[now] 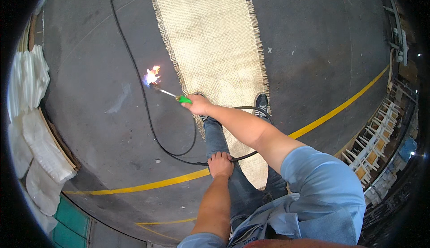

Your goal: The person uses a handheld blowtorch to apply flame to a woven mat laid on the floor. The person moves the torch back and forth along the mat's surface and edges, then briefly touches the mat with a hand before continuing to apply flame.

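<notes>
My right hand [198, 104] is closed round the green handle of a gas torch [183, 99], my arm reaching across to the left. The torch's metal tube points left, and an orange and bluish flame [152, 75] burns at its head, above the grey floor and left of the mat. My left hand [221, 164] is at my knee, its fingers curled over the black hose [152, 127], which passes under it. Between my feet runs a long beige woven mat [210, 37] with fringed edges; the flame is apart from it.
The hose loops on the floor and crosses behind my right forearm. Yellow lines [340, 109] mark the floor. White plastic-wrapped bundles [36, 131] stand along the left side. At the right is a rack with white pegs [376, 136]. My dark shoes [261, 102] stand by the mat.
</notes>
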`<state>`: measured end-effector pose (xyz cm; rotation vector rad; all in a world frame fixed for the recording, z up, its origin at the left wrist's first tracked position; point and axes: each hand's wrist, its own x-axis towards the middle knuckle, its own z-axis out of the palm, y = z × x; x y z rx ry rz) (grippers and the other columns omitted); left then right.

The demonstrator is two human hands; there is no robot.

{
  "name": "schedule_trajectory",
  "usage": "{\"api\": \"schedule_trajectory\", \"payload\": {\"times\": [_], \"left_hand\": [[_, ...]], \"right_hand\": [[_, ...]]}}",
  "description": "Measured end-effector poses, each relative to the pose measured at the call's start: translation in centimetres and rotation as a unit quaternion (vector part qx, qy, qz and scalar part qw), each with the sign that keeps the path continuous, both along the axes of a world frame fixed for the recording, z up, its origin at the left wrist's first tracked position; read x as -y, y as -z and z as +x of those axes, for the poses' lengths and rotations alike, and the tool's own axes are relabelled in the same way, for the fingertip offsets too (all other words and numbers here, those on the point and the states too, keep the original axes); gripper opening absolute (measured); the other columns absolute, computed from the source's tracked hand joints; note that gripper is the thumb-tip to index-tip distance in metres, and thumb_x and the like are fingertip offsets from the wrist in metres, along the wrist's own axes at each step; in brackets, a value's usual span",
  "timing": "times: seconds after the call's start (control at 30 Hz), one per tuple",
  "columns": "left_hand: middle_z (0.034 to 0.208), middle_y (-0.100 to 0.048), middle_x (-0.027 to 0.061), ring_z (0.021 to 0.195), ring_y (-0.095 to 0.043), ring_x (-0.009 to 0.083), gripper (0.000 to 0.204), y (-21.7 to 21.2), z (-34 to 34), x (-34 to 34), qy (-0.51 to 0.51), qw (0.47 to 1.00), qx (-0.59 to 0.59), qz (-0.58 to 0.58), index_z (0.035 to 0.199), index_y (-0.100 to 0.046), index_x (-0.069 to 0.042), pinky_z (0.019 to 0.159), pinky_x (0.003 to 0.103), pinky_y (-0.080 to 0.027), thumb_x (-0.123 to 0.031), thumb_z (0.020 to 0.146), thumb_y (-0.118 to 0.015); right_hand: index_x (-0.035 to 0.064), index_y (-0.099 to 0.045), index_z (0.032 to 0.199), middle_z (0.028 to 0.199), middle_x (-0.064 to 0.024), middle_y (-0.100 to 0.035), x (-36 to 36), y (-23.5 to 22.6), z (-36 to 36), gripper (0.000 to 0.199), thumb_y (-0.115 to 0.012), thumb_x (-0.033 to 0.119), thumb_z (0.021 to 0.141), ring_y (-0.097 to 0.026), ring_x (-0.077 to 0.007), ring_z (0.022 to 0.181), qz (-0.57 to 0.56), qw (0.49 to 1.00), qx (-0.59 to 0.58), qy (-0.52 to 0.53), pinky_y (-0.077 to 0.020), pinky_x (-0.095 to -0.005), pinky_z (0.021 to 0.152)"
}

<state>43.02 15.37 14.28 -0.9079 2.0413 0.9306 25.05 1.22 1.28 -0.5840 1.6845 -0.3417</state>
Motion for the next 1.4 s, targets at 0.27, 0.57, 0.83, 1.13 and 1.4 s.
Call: {"api": "schedule_trajectory", "payload": {"times": [0.27, 0.57, 0.83, 1.13, 1.4], "left_hand": [[0.097, -0.061, 0.0036, 0.102, -0.055, 0.026, 0.013, 0.0, -0.2, -0.4, 0.018, 1.0, 0.01, -0.011, 0.087, -0.064, -0.018, 0.087, 0.042, -0.04, -0.022, 0.075, -0.066], [0.095, -0.061, 0.0038, 0.1, -0.055, 0.0262, 0.011, 0.4, 0.3, -0.8, 0.039, 0.999, 0.012, -0.012, 0.085, -0.064, -0.018, 0.084, 0.042, -0.041, -0.022, 0.075, -0.067], [0.093, -0.061, 0.004, 0.098, -0.056, 0.0265, 0.008, 0.2, -0.6, -0.5, 0.013, 1.0, -0.021, -0.002, 0.083, -0.064, -0.018, 0.083, 0.042, -0.041, -0.02, 0.075, -0.065], [0.095, -0.061, 0.0037, 0.1, -0.055, 0.0261, 0.011, 0.5, -0.6, -0.4, 0.008, 1.0, -0.021, 0.009, 0.086, -0.064, -0.016, 0.086, 0.043, -0.04, -0.021, 0.076, -0.064], [0.098, -0.062, 0.0049, 0.102, -0.055, 0.0264, 0.014, -0.1, -1.0, 0.4, 0.004, 1.0, 0.002, 0.031, 0.088, -0.066, -0.015, 0.088, 0.043, -0.04, -0.024, 0.078, -0.064]], "right_hand": [[0.0, -0.058, 0.119, 0.112, -0.0231, -0.064, -4.9, 3.0, -6.4, 0.049, -0.055, 0.041, 0.093, -0.062, -0.0373, 0.105, 0.045, 0.986, -0.118, 0.105, -0.0469, -0.0449, 0.093], [0.0005, -0.064, 0.11, 0.111, -0.0254, -0.064, -21.6, 3.4, -22.3, 0.047, -0.057, 0.043, 0.091, -0.061, -0.0427, 0.106, 0.166, 0.894, -0.285, 0.304, -0.0468, -0.0484, 0.09], [0.0003, -0.065, 0.105, 0.109, -0.0272, -0.064, -25.0, -0.5, -28.5, 0.047, -0.056, 0.044, 0.091, -0.059, -0.0443, 0.108, 0.186, 0.823, -0.397, 0.362, -0.0456, -0.0497, 0.091], [-0.0014, -0.063, 0.108, 0.103, -0.0234, -0.066, -13.7, 5.0, -18.6, 0.05, -0.059, 0.046, 0.092, -0.064, -0.0376, 0.097, 0.119, 0.937, -0.235, 0.23, -0.0479, -0.0448, 0.085], [0.0024, -0.06, 0.115, 0.108, -0.0222, -0.065, -2.0, 2.5, -5.1, 0.047, -0.056, 0.043, 0.091, -0.063, -0.0356, 0.101, 0.056, 0.988, -0.074, 0.125, -0.047, -0.0445, 0.089]]}}
